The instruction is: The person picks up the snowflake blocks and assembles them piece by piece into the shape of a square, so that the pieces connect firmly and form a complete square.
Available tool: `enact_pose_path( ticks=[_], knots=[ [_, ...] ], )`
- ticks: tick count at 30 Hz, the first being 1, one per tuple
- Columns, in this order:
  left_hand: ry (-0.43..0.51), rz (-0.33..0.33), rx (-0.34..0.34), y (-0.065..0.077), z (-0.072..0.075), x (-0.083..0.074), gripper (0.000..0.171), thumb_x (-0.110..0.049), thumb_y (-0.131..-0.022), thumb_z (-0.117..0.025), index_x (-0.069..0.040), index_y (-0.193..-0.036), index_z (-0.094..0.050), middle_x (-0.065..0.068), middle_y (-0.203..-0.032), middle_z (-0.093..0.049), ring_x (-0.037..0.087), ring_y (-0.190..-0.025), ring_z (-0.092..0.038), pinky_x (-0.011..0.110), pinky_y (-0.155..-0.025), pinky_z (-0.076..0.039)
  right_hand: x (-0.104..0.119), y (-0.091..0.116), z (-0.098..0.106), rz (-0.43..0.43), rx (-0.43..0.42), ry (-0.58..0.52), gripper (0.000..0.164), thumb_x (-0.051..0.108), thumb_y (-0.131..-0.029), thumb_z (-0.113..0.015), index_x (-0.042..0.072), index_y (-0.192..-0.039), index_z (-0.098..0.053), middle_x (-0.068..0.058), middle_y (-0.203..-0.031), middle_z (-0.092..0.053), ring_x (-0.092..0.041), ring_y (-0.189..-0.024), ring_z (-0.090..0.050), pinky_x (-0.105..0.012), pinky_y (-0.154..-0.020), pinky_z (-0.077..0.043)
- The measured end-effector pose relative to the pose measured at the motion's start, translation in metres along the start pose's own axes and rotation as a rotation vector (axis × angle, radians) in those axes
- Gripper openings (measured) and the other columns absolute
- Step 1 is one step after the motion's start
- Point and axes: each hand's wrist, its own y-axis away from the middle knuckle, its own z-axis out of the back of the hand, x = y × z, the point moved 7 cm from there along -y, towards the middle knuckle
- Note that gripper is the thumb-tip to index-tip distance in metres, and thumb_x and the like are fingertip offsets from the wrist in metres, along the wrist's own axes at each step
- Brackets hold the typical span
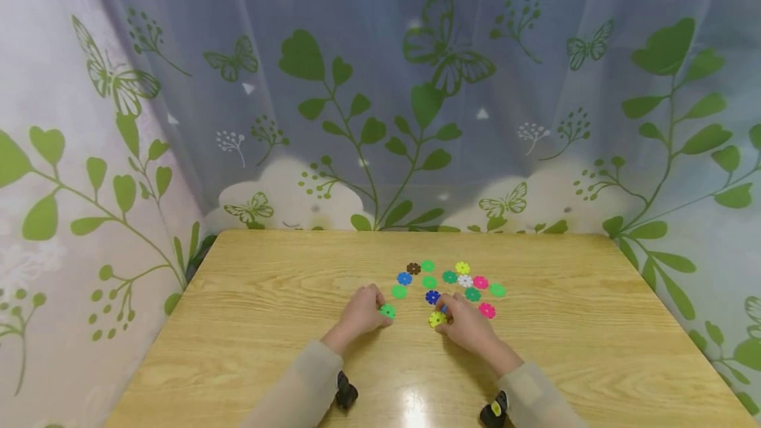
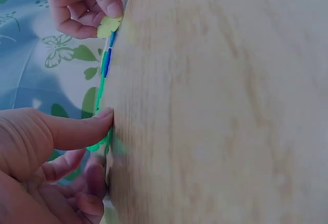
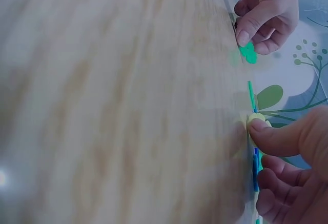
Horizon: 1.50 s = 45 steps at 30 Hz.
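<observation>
My left hand (image 1: 361,311) pinches a green notched plastic disc (image 1: 388,311) by its edge, tilted up from the tabletop. To the right, my right hand (image 1: 470,325) holds a yellow notched disc (image 1: 436,320) between thumb and fingers. The two discs are apart. The right wrist view shows the green disc (image 3: 249,53) standing out below the left thumb. In the left wrist view the yellow disc (image 2: 108,26) is raised on edge. A dark blue disc (image 1: 432,297) lies just beyond the right hand, which partly covers another blue disc.
Several loose discs lie flat beyond the hands, among them a brown disc (image 1: 413,269), a white disc (image 1: 466,281) and a pink disc (image 1: 487,310). The wooden table (image 1: 238,349) ends at a leaf-printed curtain (image 1: 368,117) at the back and sides.
</observation>
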Motion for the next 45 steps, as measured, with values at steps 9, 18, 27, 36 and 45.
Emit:
enact_pose_path(
  ticks=[9,18,27,36,45],
  knots=[
    [0.161,-0.058,0.012,0.002,0.0,0.004,0.027,-0.004,-0.073,-0.078,-0.004,-0.091,-0.057,0.003,-0.078,-0.055,0.016,-0.07,-0.051,0.027,-0.059,-0.047,0.003,-0.002,0.001,0.046,-0.034,-0.05,0.013,0.009,-0.079,-0.074,0.013,-0.086,-0.063,0.005,-0.07,-0.049,-0.012,-0.065,-0.044,-0.025,-0.054,-0.041],
    [0.427,-0.036,0.062,0.005,0.006,0.016,0.015,-0.002,-0.082,-0.068,0.001,-0.096,-0.063,0.008,-0.072,-0.058,0.017,-0.059,-0.054,0.024,-0.047,-0.045,0.007,-0.004,0.01,0.048,-0.086,-0.241,0.015,0.006,-0.082,-0.07,0.012,-0.095,-0.066,0.005,-0.075,-0.055,-0.011,-0.065,-0.047,-0.021,-0.052,-0.043],
    [0.52,-0.01,0.065,0.008,0.015,0.003,0.016,-0.009,-0.087,-0.065,-0.001,-0.1,-0.063,0.016,-0.08,-0.063,0.019,-0.056,-0.055,0.027,-0.049,-0.046,0.021,-0.004,0.025,0.046,-0.17,-0.395,0.022,0.009,-0.083,-0.07,0.009,-0.105,-0.066,0.001,-0.077,-0.055,-0.014,-0.063,-0.045,-0.021,-0.047,-0.04],
    [0.664,0.003,0.044,0.017,0.027,-0.016,0.023,-0.016,-0.089,-0.064,-0.001,-0.106,-0.06,0.014,-0.084,-0.064,0.014,-0.055,-0.051,0.02,-0.044,-0.035,0.034,0.0,0.038,0.078,-0.227,-0.626,0.025,0.005,-0.086,-0.066,0.002,-0.111,-0.063,-0.01,-0.076,-0.058,-0.025,-0.064,-0.055,-0.019,-0.048,-0.043],
    [0.838,0.016,0.014,0.022,0.037,-0.028,0.031,-0.018,-0.088,-0.066,0.002,-0.11,-0.057,0.017,-0.089,-0.065,0.014,-0.061,-0.059,0.02,-0.049,-0.043,0.066,0.013,0.061,0.138,-0.266,-0.683,0.022,-0.004,-0.087,-0.062,-0.003,-0.108,-0.063,-0.023,-0.077,-0.058,-0.03,-0.066,-0.059,-0.018,-0.051,-0.047]
  ],
)
